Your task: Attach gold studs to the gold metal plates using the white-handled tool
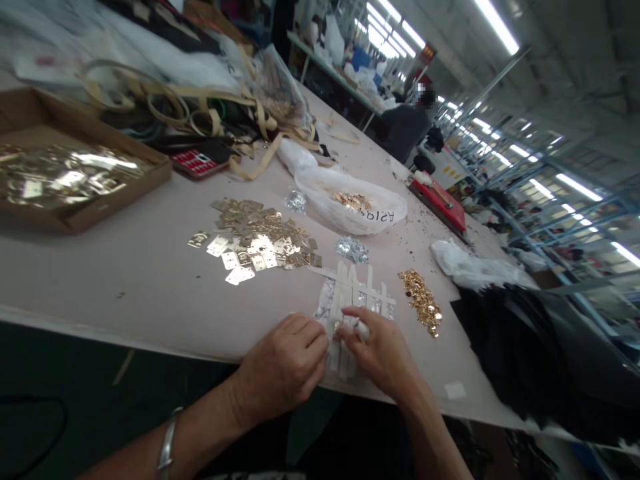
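The large heap of gold plates (pixel 255 243) left of the white strips (pixel 350 287) looked untouched, so I judged most work remained. On the strips' near end my left hand (pixel 285 367) and right hand (pixel 380 350) pinched one strip, fingertips together.

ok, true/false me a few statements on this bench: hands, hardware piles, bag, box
1. The left hand and right hand are both at the white strips by the table's front edge. True.
2. The flat gold plates lie right of the strips. False: they lie behind and to the left; the small gold studs lie to the right.
3. The plastic bag is empty. False: gold pieces show inside.
4. The cardboard box sits at the table's left end. True.
5. A bracelet is on the left wrist. True.
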